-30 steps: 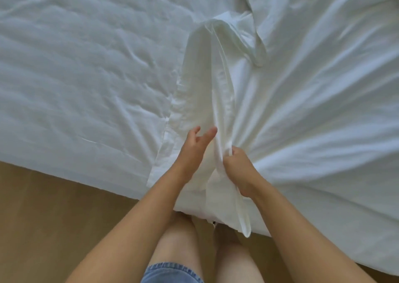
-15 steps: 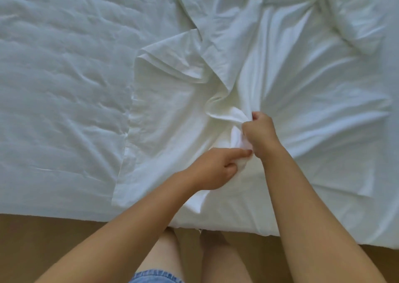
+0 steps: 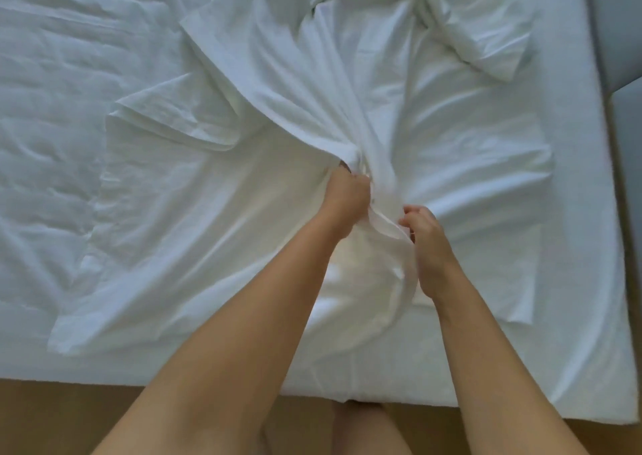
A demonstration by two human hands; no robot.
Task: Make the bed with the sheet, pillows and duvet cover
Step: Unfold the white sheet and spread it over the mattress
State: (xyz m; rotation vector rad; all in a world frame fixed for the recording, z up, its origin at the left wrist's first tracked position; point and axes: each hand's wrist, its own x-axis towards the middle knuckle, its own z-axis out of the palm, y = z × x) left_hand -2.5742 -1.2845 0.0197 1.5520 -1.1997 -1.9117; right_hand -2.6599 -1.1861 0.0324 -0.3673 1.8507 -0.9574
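Left fingers (image 3: 342,178): curled tight. The left hand (image 3: 347,195) grips a bunched ridge of the loose, white, creased fabric duvet cover (image 3: 278,107).

Right fingers (image 3: 415,213): loosely curled, with a narrow gap to the thumb. They sit just right of the left fingers and nearer the body. The right hand (image 3: 430,249) lies against a narrow folded hem of the duvet cover, which trails from the left grip down past the right wrist. Cannot tell whether the right fingers pinch this hem or only touch it.

Duvet cover, outward from the left grip:
- Long folds fan away beyond the fingers to both sides.
- Left of the fingers lies a doubled flap with a rounded fold edge.
- Far beyond and to the right is a small, rumpled, turned-over corner.
- Nearer the body than the fingers, the fabric lies flatter and reaches almost to the bed's near edge.

Beneath it is a white wrinkled bed sheet (image 3: 52,107), exposed well left of the fingers and in a strip on the right.

Past the near bed edge, under both forearms, is tan wooden floor (image 3: 52,420). A grey panel (image 3: 622,55) stands at the far right.
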